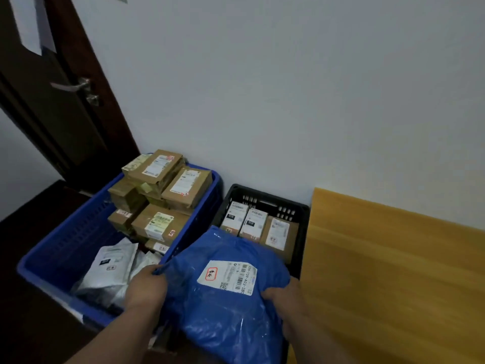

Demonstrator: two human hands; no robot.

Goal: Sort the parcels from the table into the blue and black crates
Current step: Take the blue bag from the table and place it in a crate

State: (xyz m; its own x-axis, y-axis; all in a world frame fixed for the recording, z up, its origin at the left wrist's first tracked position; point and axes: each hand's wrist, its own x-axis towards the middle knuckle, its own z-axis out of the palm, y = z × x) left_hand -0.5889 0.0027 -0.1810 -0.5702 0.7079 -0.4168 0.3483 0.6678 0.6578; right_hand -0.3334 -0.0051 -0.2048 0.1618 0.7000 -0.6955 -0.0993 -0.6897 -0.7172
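Both grips are closed on a blue poly parcel [225,292]: the left hand [147,287] is curled round its left edge, thumb on top, and the right hand [286,298] is clamped on its right edge, fingers tucked under the plastic. The parcel is held between the two hands, label side up; a white shipping label [227,277] w/ barcode and a red-framed stamp is seen on top. The bag is held over the near part of the black crate [301,232], its left corner overlapping the rim of the blue crate [52,256]; whether it rests on anything can't be told.

Beyond the grips, in the far part of the black crate, three small cardboard boxes [256,223] are stood side by side. Ahead and to the left of the left hand, the blue crate is filled at its far end w/ stacked brown boxes [162,190], piled above the rim; just left of that hand, white and grey poly bags [110,269] are lying in its near end. Right of the right hand a yellow wooden worktop [393,271] is seen, set against the white wall [288,88]. Far left, a dark door [52,114] w/ a metal handle [76,86].
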